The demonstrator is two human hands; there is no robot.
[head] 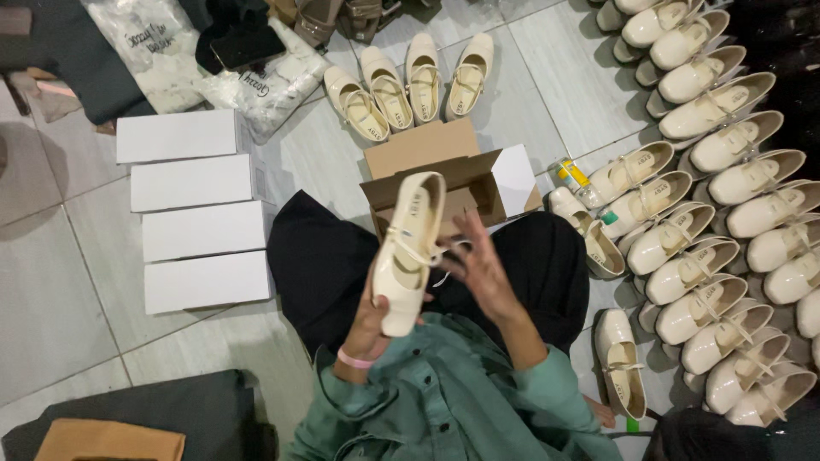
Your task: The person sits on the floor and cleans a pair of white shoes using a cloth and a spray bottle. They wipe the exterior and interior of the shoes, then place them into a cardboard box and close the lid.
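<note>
The left hand (369, 323) holds a glossy cream strapped flat shoe (407, 253) by its toe end, its grip closed round it and partly hidden behind the shoe, above the lap. The right hand (480, 266), blurred, fingers spread apart, touches the shoe's thin strap. Behind stands an open brown cardboard box (465, 171) on the tiled floor (51, 282).

white boxes (198, 207): four flat oblong, stacked in a column on the floor tiles, left | carton (444, 175): open brown cardboard, white flap at right, centre | bags (213, 60): clear printed plastic, crumpled, top left | bottle (571, 173): small, yellow label, right of carton
</note>
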